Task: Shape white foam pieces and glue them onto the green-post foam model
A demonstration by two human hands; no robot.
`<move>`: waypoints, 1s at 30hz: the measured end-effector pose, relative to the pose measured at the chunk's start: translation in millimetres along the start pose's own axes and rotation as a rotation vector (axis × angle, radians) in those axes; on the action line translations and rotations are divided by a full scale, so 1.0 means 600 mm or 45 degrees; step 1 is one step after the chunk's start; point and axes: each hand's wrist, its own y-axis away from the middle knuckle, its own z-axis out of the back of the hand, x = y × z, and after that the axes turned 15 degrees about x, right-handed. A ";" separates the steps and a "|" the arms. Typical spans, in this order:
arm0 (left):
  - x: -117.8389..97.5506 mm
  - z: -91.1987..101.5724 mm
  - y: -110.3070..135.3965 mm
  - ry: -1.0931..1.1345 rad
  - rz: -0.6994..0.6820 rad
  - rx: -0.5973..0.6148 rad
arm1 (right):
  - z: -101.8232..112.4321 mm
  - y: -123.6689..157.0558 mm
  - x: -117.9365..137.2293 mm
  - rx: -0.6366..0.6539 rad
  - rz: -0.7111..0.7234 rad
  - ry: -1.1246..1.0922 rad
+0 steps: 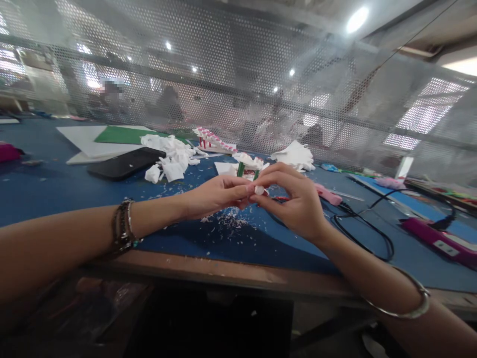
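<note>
My left hand [214, 196] and my right hand [294, 199] meet above the blue table top [55, 191]. Both pinch a small white piece [259, 189] between their fingertips. The left wrist wears dark bead bracelets, the right a metal bangle. White crumbs [231, 221] lie scattered on the table just below the hands. Right behind the fingers stand white foam bits on green stems [248, 166].
A dark phone [124, 163] and a heap of white scraps [171, 156] lie at the left. Behind are white and green sheets [108, 136] and a red-and-white model [214, 140]. A black cable [365, 226], pink tools [439, 238] and a perforated screen [238, 74] are also here.
</note>
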 end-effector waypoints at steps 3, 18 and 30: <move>0.002 0.001 0.000 -0.018 0.007 -0.017 | 0.003 0.000 0.003 0.023 0.000 0.024; 0.000 0.003 -0.001 -0.027 -0.032 -0.138 | 0.004 -0.001 0.004 0.003 -0.032 0.005; -0.007 -0.001 -0.001 -0.099 -0.015 -0.096 | 0.006 -0.001 0.002 0.040 -0.114 -0.275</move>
